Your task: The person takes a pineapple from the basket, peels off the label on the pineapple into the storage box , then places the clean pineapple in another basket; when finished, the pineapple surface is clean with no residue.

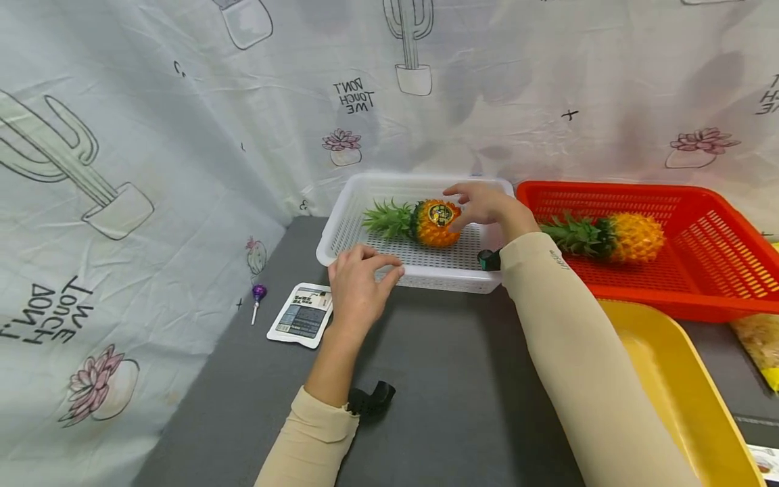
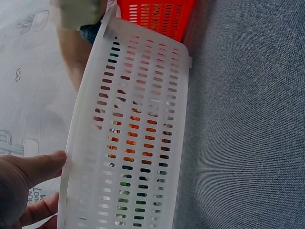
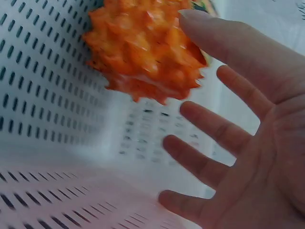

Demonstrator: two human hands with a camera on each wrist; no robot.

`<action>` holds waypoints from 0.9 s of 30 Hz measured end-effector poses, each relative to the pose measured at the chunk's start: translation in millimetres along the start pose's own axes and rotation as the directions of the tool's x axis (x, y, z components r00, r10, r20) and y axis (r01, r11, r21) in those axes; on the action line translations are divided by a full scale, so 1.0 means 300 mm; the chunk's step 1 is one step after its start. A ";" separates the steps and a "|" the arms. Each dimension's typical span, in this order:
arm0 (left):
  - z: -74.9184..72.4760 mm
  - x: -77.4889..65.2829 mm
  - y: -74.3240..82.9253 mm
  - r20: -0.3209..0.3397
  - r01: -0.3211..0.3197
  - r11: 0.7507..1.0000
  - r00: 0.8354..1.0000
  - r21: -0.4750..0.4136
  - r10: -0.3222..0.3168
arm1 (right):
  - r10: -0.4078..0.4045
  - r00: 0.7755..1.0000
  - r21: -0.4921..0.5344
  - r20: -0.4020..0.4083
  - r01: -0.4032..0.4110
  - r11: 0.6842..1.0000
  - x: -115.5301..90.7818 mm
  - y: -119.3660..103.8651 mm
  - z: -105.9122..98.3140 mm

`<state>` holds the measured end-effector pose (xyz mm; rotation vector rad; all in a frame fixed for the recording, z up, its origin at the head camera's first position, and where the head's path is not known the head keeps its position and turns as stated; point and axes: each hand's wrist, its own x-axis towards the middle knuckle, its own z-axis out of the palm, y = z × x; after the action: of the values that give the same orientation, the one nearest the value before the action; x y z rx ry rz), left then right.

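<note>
A pineapple (image 1: 435, 235) with a dark round label lies on its side in the white perforated basket (image 1: 447, 279), its green leaves toward the left. My right hand (image 1: 483, 205) hovers over the basket's right half, fingers spread, thumb beside the fruit. In the right wrist view the thumb tip overlaps the pineapple (image 3: 143, 52); whether it touches cannot be told. At the front left rim is my left hand (image 1: 359, 287), fingers loosely bent and nothing seen gripped. The left wrist view has its thumb tip at the rim, other fingertips hidden behind it.
A red basket (image 1: 645, 297) holding another pineapple (image 1: 635, 238) stands right of the white one. In front of it is a yellow tray (image 1: 657, 358). A flat white package (image 1: 302, 314) and purple lollipop (image 1: 259, 292) lie left. A bag (image 1: 757, 345) lies far right.
</note>
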<state>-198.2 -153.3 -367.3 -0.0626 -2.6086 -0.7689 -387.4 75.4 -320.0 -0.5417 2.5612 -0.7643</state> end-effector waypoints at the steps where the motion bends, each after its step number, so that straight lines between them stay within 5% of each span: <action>1: 0.003 0.000 0.003 0.000 -0.002 1.000 1.000 -0.006 0.002 | 0.002 1.000 0.000 0.000 -0.002 1.000 0.005 0.002 0.005; 17: -0.015 0.003 -0.004 -0.015 -0.015 1.000 1.000 0.001 0.015 | 0.080 0.997 0.041 0.008 -0.080 0.996 0.057 -0.021 0.067; 27: 0.001 0.000 -0.008 -0.018 -0.020 1.000 1.000 0.001 0.020 | 0.052 0.999 0.027 -0.012 -0.052 0.998 0.074 0.013 0.073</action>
<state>-198.7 -155.2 -369.0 -0.0806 -2.5874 -0.7579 -396.2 58.6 -345.0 -0.4613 2.5621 -0.7852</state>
